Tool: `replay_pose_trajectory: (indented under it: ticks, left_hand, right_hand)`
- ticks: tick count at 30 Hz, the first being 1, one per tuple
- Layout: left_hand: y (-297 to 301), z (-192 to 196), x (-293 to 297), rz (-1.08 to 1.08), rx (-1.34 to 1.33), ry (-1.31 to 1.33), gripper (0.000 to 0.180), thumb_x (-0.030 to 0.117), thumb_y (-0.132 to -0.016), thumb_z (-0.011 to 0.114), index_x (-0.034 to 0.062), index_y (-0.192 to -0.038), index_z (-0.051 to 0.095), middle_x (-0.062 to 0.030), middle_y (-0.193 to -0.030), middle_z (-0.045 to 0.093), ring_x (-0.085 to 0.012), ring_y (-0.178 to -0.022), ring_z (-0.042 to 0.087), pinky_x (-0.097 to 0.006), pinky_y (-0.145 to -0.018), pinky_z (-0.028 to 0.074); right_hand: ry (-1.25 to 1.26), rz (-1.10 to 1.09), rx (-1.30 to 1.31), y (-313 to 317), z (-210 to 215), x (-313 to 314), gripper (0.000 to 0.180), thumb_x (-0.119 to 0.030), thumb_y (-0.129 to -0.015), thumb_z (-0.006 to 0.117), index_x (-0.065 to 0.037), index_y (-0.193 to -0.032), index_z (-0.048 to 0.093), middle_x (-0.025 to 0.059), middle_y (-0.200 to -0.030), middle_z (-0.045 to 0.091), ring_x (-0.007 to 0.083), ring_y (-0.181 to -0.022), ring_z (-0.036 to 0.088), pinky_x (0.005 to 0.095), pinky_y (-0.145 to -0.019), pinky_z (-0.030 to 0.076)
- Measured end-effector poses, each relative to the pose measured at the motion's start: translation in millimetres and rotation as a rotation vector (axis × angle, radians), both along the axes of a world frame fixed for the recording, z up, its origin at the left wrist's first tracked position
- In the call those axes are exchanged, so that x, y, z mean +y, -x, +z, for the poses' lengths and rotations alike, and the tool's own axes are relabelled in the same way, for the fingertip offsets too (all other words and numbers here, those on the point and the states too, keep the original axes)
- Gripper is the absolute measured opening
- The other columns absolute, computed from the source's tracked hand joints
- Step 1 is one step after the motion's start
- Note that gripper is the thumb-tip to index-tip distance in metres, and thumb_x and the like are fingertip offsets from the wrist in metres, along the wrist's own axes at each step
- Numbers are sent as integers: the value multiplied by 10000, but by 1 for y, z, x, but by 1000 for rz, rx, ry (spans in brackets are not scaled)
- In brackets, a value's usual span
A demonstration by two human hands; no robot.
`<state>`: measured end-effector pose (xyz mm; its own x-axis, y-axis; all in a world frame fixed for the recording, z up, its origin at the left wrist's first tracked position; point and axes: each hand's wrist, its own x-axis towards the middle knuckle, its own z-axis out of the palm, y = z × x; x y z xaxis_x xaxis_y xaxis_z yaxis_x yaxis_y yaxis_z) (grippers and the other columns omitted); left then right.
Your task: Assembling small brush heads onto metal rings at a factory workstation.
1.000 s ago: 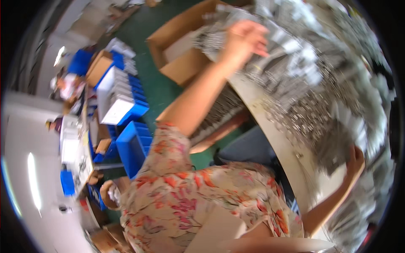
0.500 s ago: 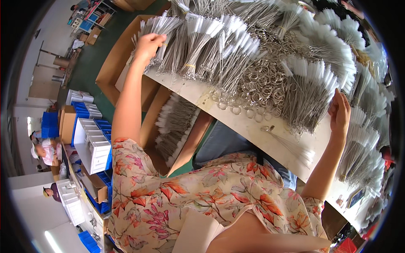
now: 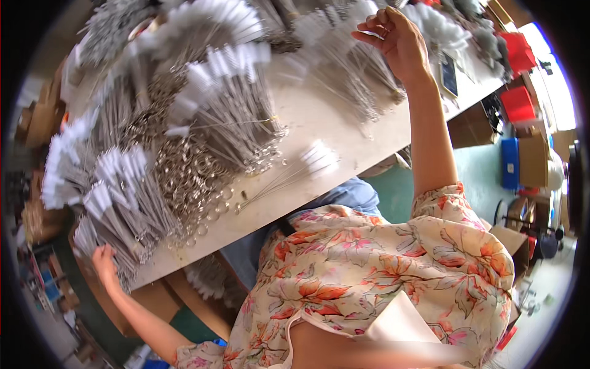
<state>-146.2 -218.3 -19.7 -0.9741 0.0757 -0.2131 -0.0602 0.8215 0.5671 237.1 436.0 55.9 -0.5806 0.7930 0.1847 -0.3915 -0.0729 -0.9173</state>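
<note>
Your cream blouse (image 3: 362, 261) carries orange, pink and grey flowers; loose short sleeves (image 3: 445, 204) in the same print flank the blouse, and blue trousers (image 3: 350, 194) show beyond its hem.

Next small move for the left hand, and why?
I'd probably close the left hand around the wire-stemmed brushes at the left end of the table: its fingers are right at them, though whether it grips any can't be told. The right hand, raised by another brush bundle, shows nothing clearly held.
</note>
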Motion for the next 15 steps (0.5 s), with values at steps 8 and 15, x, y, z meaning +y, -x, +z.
replay_pose_trajectory:
  ticks: [8, 15]
  left_hand:
    - [3, 22, 30, 65, -85, -43, 117, 175, -830, 528, 80, -766, 555, -47, -708, 629, -36, -381, 292, -211, -318, 188]
    - [-15, 33, 36, -4, -4, 6, 104, 177, -789, 555, 74, -783, 562, -23, -678, 605, -35, -378, 272, -217, -330, 177]
  right_hand:
    - [-880, 30, -938, -5, -45, -17, 176, -196, -799, 579, -93, -903, 675, 48, -787, 647, 152, -675, 574, 286, -614, 468]
    - [-898, 92, -1276, 25, -72, -22, 197, -253, -669, 610, -144, -811, 694, 110, -817, 650, 285, -756, 624, 373, -690, 502]
